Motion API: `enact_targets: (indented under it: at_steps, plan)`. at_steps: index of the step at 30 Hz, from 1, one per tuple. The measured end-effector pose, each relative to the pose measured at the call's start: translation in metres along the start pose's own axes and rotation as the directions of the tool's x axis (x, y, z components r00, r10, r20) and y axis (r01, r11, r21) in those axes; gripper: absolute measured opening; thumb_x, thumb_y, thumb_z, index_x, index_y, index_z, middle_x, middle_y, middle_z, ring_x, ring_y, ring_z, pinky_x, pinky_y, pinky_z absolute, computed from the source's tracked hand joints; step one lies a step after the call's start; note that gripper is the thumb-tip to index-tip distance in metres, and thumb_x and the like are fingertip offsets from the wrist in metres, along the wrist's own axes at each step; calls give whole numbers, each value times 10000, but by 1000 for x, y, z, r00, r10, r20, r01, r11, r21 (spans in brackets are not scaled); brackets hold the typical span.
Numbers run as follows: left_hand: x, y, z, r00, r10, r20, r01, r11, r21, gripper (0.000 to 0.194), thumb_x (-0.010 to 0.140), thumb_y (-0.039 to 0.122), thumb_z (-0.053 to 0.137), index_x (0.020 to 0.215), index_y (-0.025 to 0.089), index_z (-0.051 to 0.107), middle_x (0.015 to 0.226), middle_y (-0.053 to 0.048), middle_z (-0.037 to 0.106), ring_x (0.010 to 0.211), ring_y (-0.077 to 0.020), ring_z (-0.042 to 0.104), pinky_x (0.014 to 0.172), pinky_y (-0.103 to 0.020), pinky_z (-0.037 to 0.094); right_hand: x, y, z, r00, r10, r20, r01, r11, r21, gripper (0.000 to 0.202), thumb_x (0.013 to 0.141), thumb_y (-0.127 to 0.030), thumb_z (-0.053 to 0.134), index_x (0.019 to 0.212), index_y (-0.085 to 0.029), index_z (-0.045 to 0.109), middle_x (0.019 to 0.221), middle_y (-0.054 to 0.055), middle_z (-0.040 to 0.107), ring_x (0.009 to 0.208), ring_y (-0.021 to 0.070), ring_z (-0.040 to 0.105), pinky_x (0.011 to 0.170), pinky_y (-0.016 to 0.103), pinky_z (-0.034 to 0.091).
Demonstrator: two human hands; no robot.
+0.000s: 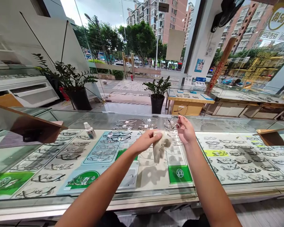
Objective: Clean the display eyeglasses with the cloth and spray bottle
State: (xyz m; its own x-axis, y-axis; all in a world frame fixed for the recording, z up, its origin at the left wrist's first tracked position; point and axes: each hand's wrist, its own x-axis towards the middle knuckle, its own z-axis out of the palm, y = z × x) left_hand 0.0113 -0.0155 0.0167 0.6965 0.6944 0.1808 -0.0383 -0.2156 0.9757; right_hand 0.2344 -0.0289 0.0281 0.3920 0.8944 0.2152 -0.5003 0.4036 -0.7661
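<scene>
Your left hand pinches a beige cloth; your right hand grips thin glasses above the glass worktop, bottle to the left.

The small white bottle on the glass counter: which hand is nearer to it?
Left. The left hand, holding a cloth, is to the right of the small white bottle. The right hand holds glasses further right.

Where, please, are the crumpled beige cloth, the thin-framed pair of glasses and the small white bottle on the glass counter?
Crumpled beige cloth (159,145), head view: middle of the hanging folds.
Thin-framed pair of glasses (174,121), head view: lens nearest the right hand's fingers.
Small white bottle (90,130), head view: middle of its body.
</scene>
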Motion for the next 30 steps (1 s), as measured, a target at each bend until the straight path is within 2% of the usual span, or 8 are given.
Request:
enact_targets:
  at_steps: [5, 9, 13, 16, 19, 21, 23, 30]
  plan:
    - [-1, 0, 7, 970, -58, 236, 27, 991, 132, 488, 917, 634, 671, 803, 164, 606, 699, 24, 496, 623, -108, 402, 582, -237, 309, 2, 0, -2, 1000, -14, -1, 14, 999, -43, 364, 650, -460, 948, 897, -254, 777, 957, -2, 751, 718, 114, 567, 632, 263, 435]
    - [-1, -10, 9, 931, -165, 327, 60, 950, 307, 496, 919, 663, 641, 848, 172, 663, 743, -12, 607, 636, -137, 479, 597, -252, 344, -1, 1, 0, 997, -57, 43, 63, 988, -140, 327, 700, -495, 916, 893, -259, 799, 947, 5, 719, 755, 124, 540, 691, 272, 438]
    - [-2, -20, 8, 963, -115, 244, -36, 842, 539, 588, 980, 634, 561, 603, 183, 582, 549, 3, 494, 498, -131, 378, 534, -283, 260, -5, 0, 2, 970, -185, 161, 228, 921, -316, 243, 820, -487, 815, 860, -248, 802, 927, 10, 650, 888, 163, 558, 843, 301, 445]
    - [-1, -20, 8, 990, 123, 70, -137, 720, 681, 532, 1019, 547, 545, 637, 193, 652, 583, -26, 603, 539, -170, 517, 585, -299, 359, -8, -3, 3, 925, -265, 271, 367, 803, -470, 223, 895, -468, 743, 866, -251, 786, 945, 21, 628, 944, 194, 569, 884, 332, 435]
    - [-1, -13, 4, 816, 553, -167, -215, 558, 801, 282, 1012, 438, 608, 1098, 216, 759, 1080, -106, 785, 1021, -277, 709, 928, -384, 505, -13, -8, 4, 870, -303, 389, 490, 624, -609, 238, 962, -455, 661, 870, -252, 747, 945, 35, 626, 965, 221, 570, 899, 371, 420]
    - [-1, -7, -1, 643, 735, -217, -213, 443, 871, 454, 964, 416, 695, 1365, 209, 648, 1355, -156, 705, 1282, -313, 634, 1110, -467, 459, -17, -11, 5, 823, -312, 475, 568, 494, -658, 238, 992, -428, 613, 864, -249, 703, 935, 39, 624, 975, 234, 562, 932, 401, 409]
    - [-2, -3, -6, 556, 813, -176, -208, 341, 917, 679, 912, 439, 765, 1501, 199, 527, 1485, -191, 617, 1402, -331, 561, 1177, -504, 426, -21, -12, 7, 778, -295, 554, 628, 368, -686, 226, 1016, -394, 566, 872, -247, 661, 935, 42, 628, 973, 242, 550, 945, 425, 395]
    - [-3, -5, -17, 621, 782, -58, -213, 240, 947, 807, 862, 536, 806, 1541, 216, 510, 1466, -179, 651, 1443, -355, 538, 1194, -505, 408, -31, -13, 11, 706, -124, 697, 705, 36, -708, 161, 1029, -309, 545, 941, -243, 663, 1014, 68, 640, 1019, 272, 520, 874, 444, 347]
